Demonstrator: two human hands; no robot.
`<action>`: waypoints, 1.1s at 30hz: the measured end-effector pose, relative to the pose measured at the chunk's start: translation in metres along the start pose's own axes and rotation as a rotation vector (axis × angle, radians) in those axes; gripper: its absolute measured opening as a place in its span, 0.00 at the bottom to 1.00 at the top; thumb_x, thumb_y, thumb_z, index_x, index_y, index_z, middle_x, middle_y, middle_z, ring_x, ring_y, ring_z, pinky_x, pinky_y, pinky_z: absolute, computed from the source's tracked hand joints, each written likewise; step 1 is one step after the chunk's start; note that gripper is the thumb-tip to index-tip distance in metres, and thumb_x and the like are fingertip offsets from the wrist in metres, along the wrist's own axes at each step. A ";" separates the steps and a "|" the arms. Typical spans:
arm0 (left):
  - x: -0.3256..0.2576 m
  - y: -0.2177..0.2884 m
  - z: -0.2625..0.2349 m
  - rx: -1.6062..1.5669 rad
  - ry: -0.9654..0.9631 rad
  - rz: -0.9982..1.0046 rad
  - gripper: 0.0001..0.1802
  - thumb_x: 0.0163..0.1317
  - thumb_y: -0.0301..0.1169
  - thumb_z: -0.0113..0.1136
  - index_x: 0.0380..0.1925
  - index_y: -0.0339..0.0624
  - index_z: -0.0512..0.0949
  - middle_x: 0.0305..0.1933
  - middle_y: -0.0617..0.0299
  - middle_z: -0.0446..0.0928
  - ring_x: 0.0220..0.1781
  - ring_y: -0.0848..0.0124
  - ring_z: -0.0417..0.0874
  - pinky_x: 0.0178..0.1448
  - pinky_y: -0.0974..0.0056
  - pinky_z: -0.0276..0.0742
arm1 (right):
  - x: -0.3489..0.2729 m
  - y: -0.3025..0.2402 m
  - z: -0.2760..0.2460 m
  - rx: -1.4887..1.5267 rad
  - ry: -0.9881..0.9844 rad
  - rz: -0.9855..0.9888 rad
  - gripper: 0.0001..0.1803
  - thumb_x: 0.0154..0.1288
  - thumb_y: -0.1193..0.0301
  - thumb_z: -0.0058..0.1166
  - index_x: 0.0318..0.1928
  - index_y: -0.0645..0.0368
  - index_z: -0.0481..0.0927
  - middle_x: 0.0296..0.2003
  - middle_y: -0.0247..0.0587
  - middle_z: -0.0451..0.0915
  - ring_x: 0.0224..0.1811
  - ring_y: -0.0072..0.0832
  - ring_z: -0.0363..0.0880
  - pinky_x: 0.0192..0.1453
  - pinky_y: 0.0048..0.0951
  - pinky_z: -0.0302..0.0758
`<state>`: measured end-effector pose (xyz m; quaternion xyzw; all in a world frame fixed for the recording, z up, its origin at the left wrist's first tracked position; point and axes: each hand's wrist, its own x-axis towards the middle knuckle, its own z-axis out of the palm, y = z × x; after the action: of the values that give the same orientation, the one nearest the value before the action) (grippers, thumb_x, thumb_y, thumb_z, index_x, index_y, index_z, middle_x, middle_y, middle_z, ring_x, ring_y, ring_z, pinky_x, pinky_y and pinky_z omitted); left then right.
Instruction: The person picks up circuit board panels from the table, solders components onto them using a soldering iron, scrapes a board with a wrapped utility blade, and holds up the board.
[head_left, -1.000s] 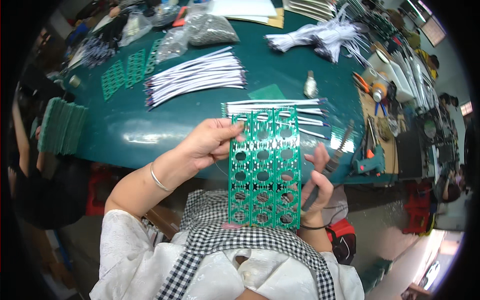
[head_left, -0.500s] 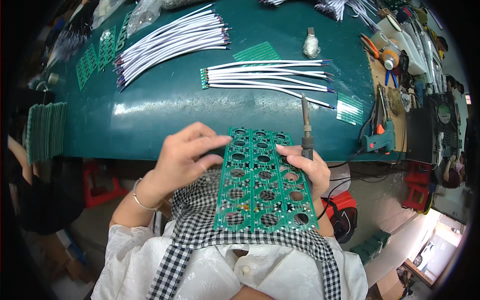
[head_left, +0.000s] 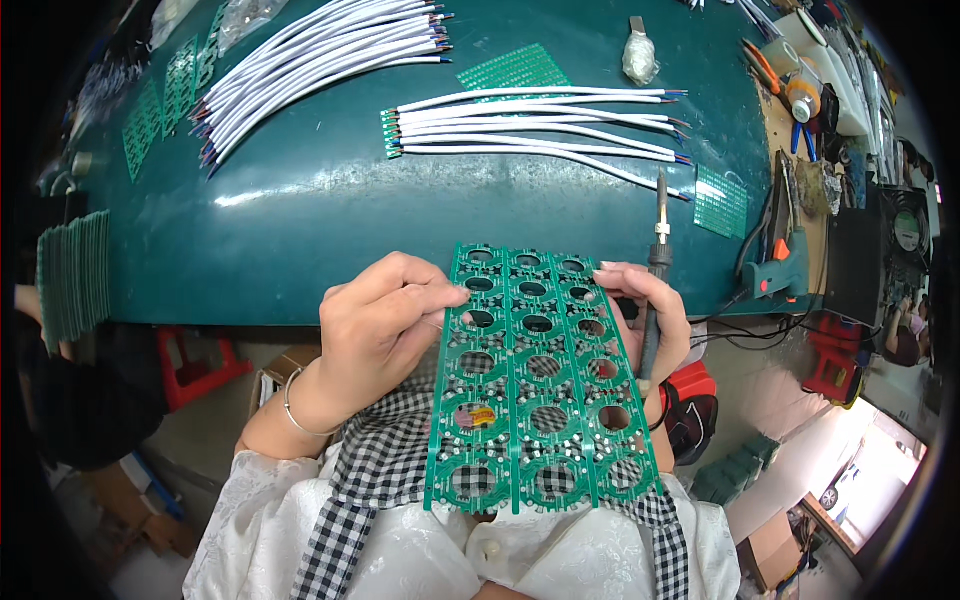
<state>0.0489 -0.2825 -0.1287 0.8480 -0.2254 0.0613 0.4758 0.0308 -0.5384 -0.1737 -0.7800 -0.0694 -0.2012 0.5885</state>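
1. Head view, left side: the person's bare left hand (head_left: 385,315) comes up from the lower left, the forearm slanting inward, a thin silvery bracelet (head_left: 290,402) round the wrist. The back of the hand faces the camera. Its fingers are curled nearly closed, index finger and thumb tips together at the left edge of a rectangular green circuit-board panel (head_left: 545,394) with three columns of round holes; whether they pinch the board cannot be told.

2. Head view, right side: the right hand (head_left: 672,322) is partly closed round the panel's upper right edge, the thumb along the near face and other fingers showing through the holes. The same hand carries a dark-handled soldering iron (head_left: 652,335), nearly upright in the picture, its metal tip pointing away over the table. Much of the right forearm is behind the board.

3. Head view, middle: the panel is between both hands, in front of the black-and-white checked cloth apron (head_left: 385,455), its far end overlapping the edge of the dark green tabletop (head_left: 330,250). Beyond it, well apart from the left hand, lies a row of white cables (head_left: 480,127).
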 end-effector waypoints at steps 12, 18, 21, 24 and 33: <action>-0.004 -0.006 0.004 -0.035 0.012 0.001 0.18 0.41 0.12 0.64 0.35 0.40 0.85 0.34 0.59 0.81 0.26 0.72 0.81 0.28 0.70 0.76 | 0.005 0.003 -0.006 -0.075 -0.080 -0.075 0.13 0.58 0.83 0.60 0.44 0.64 0.78 0.34 0.47 0.84 0.38 0.38 0.85 0.42 0.32 0.81; -0.005 -0.004 0.003 -0.040 0.024 -0.022 0.19 0.41 0.11 0.63 0.35 0.40 0.85 0.35 0.60 0.80 0.27 0.71 0.81 0.28 0.70 0.76 | 0.008 0.005 -0.004 -0.056 -0.074 -0.148 0.13 0.57 0.85 0.59 0.44 0.63 0.78 0.34 0.45 0.85 0.39 0.38 0.85 0.43 0.33 0.81; -0.006 -0.006 0.003 -0.033 0.028 -0.011 0.19 0.41 0.11 0.63 0.35 0.40 0.85 0.34 0.60 0.80 0.27 0.72 0.81 0.28 0.70 0.75 | 0.008 0.003 -0.005 -0.043 -0.076 -0.138 0.15 0.56 0.87 0.59 0.44 0.63 0.78 0.34 0.45 0.85 0.39 0.38 0.85 0.44 0.33 0.81; -0.003 -0.002 0.001 -0.064 -0.027 -0.036 0.16 0.50 0.07 0.59 0.36 0.35 0.84 0.36 0.56 0.79 0.32 0.71 0.85 0.35 0.70 0.81 | 0.004 0.004 -0.004 0.004 -0.058 -0.124 0.16 0.55 0.88 0.60 0.44 0.62 0.78 0.34 0.45 0.85 0.40 0.39 0.85 0.44 0.34 0.81; -0.003 -0.008 0.005 -0.035 0.054 0.046 0.18 0.43 0.12 0.64 0.35 0.41 0.85 0.34 0.59 0.81 0.27 0.71 0.82 0.28 0.71 0.76 | 0.003 0.002 -0.006 0.104 -0.055 -0.132 0.17 0.56 0.87 0.61 0.45 0.60 0.76 0.34 0.47 0.85 0.41 0.39 0.85 0.44 0.34 0.81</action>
<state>0.0489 -0.2821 -0.1390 0.8321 -0.2329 0.0913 0.4950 0.0335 -0.5448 -0.1732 -0.7472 -0.1473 -0.2141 0.6117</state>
